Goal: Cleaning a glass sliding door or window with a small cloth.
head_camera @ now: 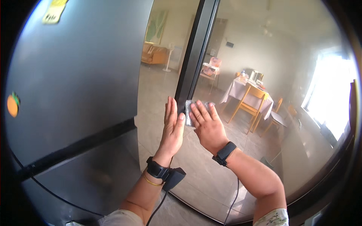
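Note:
My right hand (210, 128) lies flat, fingers spread, over a crinkled, shiny sheet or packet (189, 113) and presses it to a glass door panel (203, 175) beside the black door frame (189, 70). Its palm side is hidden. My left hand (172, 131) is upright just left of the sheet, at the frame's edge, with its thumb apart from the fingers and nothing seen in it. Both wrists wear black straps; a dark box with a cable hangs at the left one.
A dark refrigerator (82, 70) with magnets stands close on the left. Through the glass show a cloth-covered table (240, 90), wooden chairs (249, 104), a high chair (210, 69) and a bright window (328, 90). Farther back are a brown sofa (154, 55) and a white fan (169, 56).

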Motion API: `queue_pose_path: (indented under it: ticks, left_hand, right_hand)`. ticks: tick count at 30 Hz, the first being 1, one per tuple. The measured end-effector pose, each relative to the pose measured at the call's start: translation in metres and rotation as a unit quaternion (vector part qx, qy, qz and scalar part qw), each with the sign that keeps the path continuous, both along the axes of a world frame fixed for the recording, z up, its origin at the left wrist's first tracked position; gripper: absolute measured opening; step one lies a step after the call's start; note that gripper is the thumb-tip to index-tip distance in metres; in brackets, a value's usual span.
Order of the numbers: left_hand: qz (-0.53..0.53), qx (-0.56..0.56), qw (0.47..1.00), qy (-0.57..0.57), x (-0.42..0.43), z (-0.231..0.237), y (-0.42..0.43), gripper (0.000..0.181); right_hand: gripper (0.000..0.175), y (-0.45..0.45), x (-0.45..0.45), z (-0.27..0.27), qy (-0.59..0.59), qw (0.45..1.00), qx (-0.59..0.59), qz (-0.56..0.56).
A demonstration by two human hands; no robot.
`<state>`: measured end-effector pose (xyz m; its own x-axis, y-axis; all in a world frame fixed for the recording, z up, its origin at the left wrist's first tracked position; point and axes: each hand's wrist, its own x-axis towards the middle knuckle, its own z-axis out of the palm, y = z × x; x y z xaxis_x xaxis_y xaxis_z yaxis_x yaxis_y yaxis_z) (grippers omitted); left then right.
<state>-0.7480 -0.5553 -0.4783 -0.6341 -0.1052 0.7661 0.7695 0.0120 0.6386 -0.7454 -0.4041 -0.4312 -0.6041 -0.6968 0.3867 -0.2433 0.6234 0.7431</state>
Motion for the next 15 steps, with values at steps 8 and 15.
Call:
queue_pose_path:
  ticks: [8,15]
  left_hand:
    - [0.085,-0.191,0.976,-0.069,0.005,-0.102,-0.002,0.075]
    - [0.149,-0.226,0.961,-0.053,-0.007,-0.074,-0.006,0.072]
  right_hand:
    - [0.061,0.043,0.030,0.072,0.172,0.980,-0.075,-0.065]
    - [0.067,0.069,0.050,0.224,0.283,0.937,-0.095,-0.179]
